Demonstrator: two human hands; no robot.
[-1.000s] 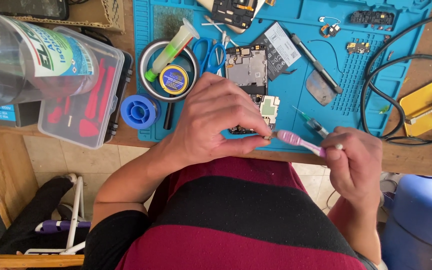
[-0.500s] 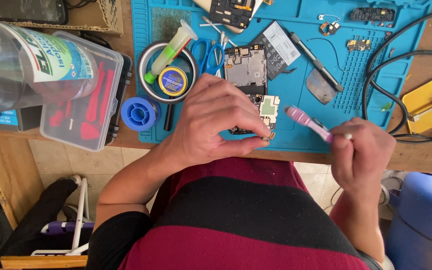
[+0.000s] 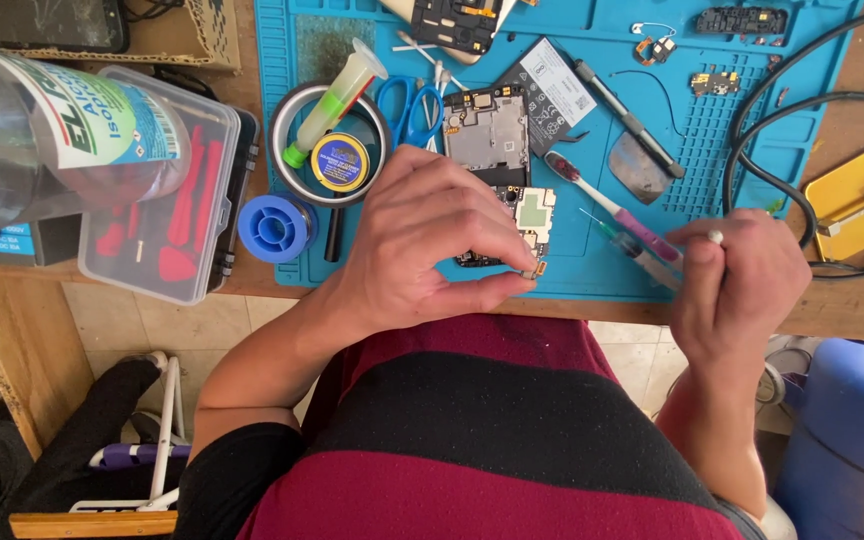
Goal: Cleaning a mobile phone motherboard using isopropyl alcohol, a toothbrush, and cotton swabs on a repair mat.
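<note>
Right hand (image 3: 737, 285) swings the toothbrush (image 3: 612, 208) up off the board (image 3: 512, 235), bristles now pointing away; left hand (image 3: 427, 245) keeps pinching it steady.

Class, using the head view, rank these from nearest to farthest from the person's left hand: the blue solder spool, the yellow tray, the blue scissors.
From the left hand:
1. Blue scissors, just above it on the mat.
2. Blue solder spool, off to the side at the mat's edge.
3. Yellow tray, far across the table.
</note>
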